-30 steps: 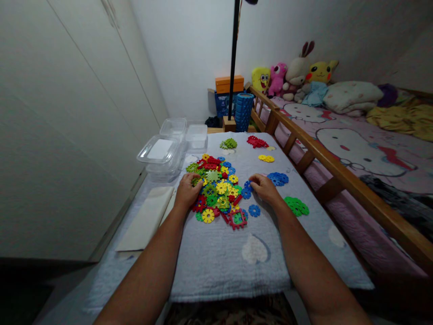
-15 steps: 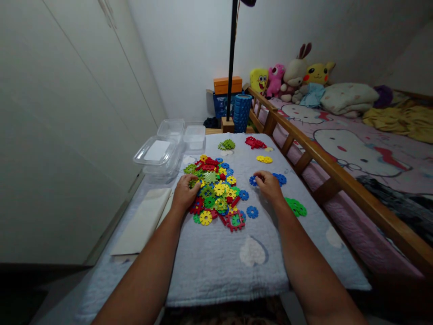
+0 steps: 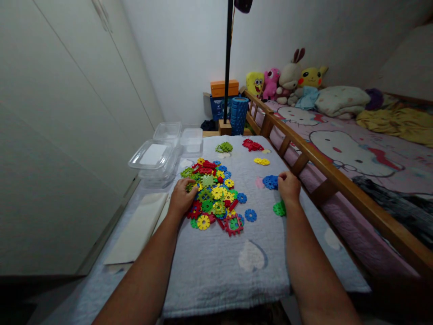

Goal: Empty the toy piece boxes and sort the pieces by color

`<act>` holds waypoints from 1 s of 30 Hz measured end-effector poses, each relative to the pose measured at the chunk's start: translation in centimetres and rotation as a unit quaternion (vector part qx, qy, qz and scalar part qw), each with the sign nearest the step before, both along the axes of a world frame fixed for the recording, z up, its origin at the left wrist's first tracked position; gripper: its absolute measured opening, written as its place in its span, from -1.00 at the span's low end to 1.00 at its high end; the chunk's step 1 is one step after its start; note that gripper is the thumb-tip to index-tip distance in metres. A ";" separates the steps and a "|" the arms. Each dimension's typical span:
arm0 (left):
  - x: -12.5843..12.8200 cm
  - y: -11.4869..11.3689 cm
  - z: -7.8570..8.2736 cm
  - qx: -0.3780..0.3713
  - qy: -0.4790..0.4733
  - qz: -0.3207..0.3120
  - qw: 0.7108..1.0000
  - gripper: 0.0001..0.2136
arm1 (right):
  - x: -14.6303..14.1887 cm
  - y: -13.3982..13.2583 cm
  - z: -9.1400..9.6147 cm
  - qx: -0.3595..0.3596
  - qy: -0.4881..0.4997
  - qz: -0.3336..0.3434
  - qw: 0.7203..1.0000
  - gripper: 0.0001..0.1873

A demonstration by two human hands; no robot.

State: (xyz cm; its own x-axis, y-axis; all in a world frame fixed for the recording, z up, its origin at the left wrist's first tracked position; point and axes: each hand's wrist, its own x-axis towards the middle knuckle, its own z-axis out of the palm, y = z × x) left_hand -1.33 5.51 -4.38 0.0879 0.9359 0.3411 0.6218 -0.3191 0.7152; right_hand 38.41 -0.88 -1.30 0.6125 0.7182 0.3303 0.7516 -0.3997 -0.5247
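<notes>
A mixed heap of plastic gear-shaped building discs and pieces (image 3: 217, 193) in red, yellow, green and blue lies mid-table. At its left edge, my left hand (image 3: 183, 195) rests with curved fingers and thumb apart, touching olive-green pieces. My right hand (image 3: 289, 186) is closed at the right edge of a small pile of blue discs (image 3: 269, 182); whatever is between its fingertips is hidden. Just below that pile, green discs (image 3: 279, 208) are partly covered by my right wrist. Two loose blue discs, one of them a flower-like disc (image 3: 251, 215), lie right of the heap.
Farther back sit piles of olive-green pieces (image 3: 224, 147), red pieces (image 3: 252, 145) and yellow discs (image 3: 261, 161). Clear plastic boxes (image 3: 152, 155) and a folded cream cloth (image 3: 137, 228) are on the left. A wooden bed rail (image 3: 304, 140) borders the table's right side.
My right hand has moved right, from left of the blue pile to its right edge. The blue disc it held no longer shows apart from the pile. My left hand has stayed at the heap.
</notes>
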 end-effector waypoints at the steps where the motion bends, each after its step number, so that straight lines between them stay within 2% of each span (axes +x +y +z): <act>1: 0.0 0.0 0.0 -0.001 0.000 0.000 1.000 -0.75 | 0.1 0.0 -0.1 -0.013 -0.007 0.005 1.000 -0.79; 8: 0.1 -0.1 0.3 -0.001 0.000 -0.005 1.000 -0.76 | 0.0 0.3 -0.5 -0.036 -0.054 0.048 0.997 -0.71; 15: 0.1 -0.1 0.2 0.001 0.000 0.001 1.000 -0.78 | -0.7 0.2 -1.5 -0.080 -0.080 0.075 0.991 -0.74; 21: 0.0 -0.1 0.2 0.002 0.007 -0.004 1.000 -0.76 | -1.0 0.6 -2.0 -0.062 -0.091 0.101 0.989 -0.70; 26: 0.0 -0.1 0.1 0.001 0.007 -0.001 1.000 -0.76 | -1.2 0.5 -1.0 -0.046 -0.080 0.110 0.990 -0.72; 28: 0.0 0.0 0.1 0.000 0.006 0.000 1.000 -0.76 | -1.9 0.4 -0.3 -0.031 -0.072 0.143 0.987 -0.76; 30: 0.0 0.0 0.0 0.000 0.003 0.000 1.000 -0.76 | -3.3 0.3 0.4 -0.036 -0.045 0.232 0.971 -0.80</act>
